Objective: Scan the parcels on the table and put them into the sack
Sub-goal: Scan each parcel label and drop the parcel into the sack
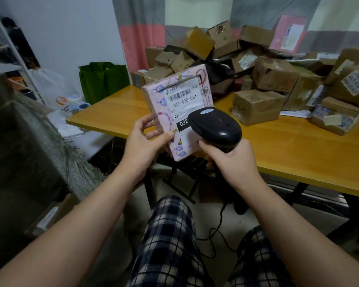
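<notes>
My left hand (146, 141) grips the lower left edge of a pink patterned parcel (160, 100), held upright in front of me with its white barcode label facing me. My right hand (232, 158) holds the handle of a black barcode scanner (216, 126), whose head covers the lower right part of the label. A grey woven sack (29, 141) stands open at my left. A heap of brown cardboard parcels (257, 79) lies on the yellow wooden table (288, 150) behind.
A green bag (104, 79) and a white plastic bag (56, 94) stand by the table's far left end. The scanner's black cable (218, 230) trails down to the floor between my knees. A shelf rack (6, 59) is at the far left.
</notes>
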Demonstrator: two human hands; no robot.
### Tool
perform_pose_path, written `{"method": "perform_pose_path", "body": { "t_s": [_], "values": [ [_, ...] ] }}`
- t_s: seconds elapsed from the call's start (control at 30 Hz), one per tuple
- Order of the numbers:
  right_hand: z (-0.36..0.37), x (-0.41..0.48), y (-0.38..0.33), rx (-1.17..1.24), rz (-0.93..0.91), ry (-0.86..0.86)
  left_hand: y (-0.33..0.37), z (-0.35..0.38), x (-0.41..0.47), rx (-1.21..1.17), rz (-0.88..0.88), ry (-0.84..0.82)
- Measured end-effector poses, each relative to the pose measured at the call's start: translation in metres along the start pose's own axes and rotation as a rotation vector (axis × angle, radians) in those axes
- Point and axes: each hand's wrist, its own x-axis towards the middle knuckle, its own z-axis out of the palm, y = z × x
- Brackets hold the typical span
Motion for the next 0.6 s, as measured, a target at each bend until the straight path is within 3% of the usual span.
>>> {"method": "perform_pose_path", "body": {
  "t_s": [0.23,0.4,0.5,0.6],
  "values": [
    [0.114,-0.003,0.014,0.116,0.040,-0.338,0.003,-0.127,-0.057,0.229,0.060,0.342],
    [0.197,-0.023,0.017,0.034,0.009,-0.639,0.009,-0.223,-0.114,0.443,0.024,0.621],
    [0.237,-0.034,0.024,-0.051,0.032,-0.760,0.007,-0.269,-0.137,0.676,-0.056,0.725],
    [0.266,-0.044,0.036,-0.146,0.023,-0.849,-0.011,-0.303,-0.154,0.946,-0.242,0.727]
  ]
}}
